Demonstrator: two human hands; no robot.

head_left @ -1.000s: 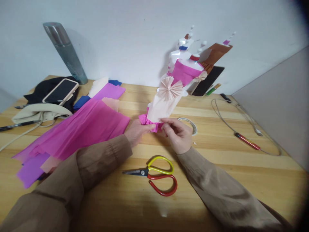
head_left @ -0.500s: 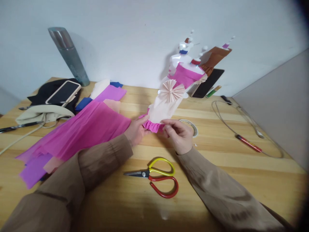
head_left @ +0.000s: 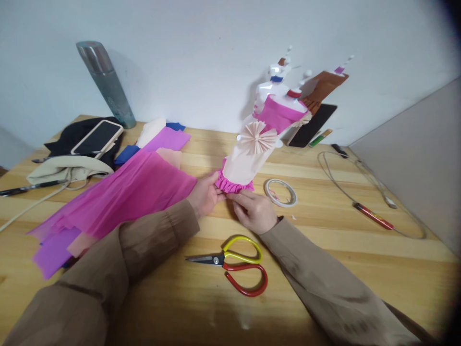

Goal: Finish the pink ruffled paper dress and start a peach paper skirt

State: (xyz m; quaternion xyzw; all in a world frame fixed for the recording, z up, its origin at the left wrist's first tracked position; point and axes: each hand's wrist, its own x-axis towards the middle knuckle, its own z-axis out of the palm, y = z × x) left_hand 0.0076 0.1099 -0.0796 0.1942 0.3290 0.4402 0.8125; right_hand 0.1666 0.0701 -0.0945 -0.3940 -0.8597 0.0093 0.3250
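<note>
A small dress form wears a pink crepe-paper bodice (head_left: 281, 113) and a cream paper skirt (head_left: 242, 168), with a pleated fan bow (head_left: 256, 138) at the waist. Along the skirt's lower edge runs a gathered pink ruffle (head_left: 236, 186). My left hand (head_left: 206, 196) grips the ruffle's left end, thumb on top and fingers beneath. Just under the ruffle's front edge, my right hand (head_left: 255, 211) is closed with its fingertips pinching at the hem, close to the left fingertips. Part of each hand's grip is hidden.
Scissors (head_left: 218, 260) with yellow and red handles lie in front of my hands. A tape roll (head_left: 281, 193) sits to the right. Pink crepe paper (head_left: 140, 192) spreads on the left, near a phone (head_left: 97, 138) and a bottle (head_left: 106, 81). A red-handled corded tool (head_left: 372, 216) lies right.
My right hand has moved left and down, from the ruffle's right end to below its front edge. More of the ruffle and the tape roll now show. My left hand keeps its hold.
</note>
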